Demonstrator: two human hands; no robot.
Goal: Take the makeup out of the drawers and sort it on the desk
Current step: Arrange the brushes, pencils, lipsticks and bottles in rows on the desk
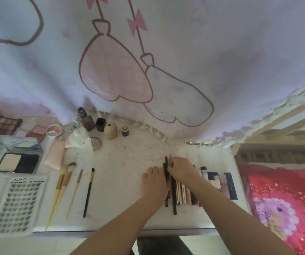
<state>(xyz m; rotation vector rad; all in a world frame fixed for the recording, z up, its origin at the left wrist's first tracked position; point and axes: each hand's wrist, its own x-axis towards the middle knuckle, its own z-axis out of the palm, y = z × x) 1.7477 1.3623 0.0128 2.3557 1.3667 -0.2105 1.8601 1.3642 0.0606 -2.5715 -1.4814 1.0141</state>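
Note:
Both my hands meet at a row of makeup pencils (174, 197) lying side by side on the white desk (126, 162), right of the middle. My left hand (155, 183) lies flat with its fingers against the left side of the row. My right hand (180, 167) is pinched on the top end of a black pencil (166, 167) at the row's left edge. Lipsticks and tubes (221, 181) lie to the right of the pencils, partly hidden by my right forearm.
Several brushes (74, 190) lie at centre left. A lash tray (17, 201), a powder compact (18, 162) and palettes (6, 123) fill the left side. Bottles and jars (100, 126) stand at the back under a hanging printed cloth (148, 61). A red blanket (280, 199) lies on the right.

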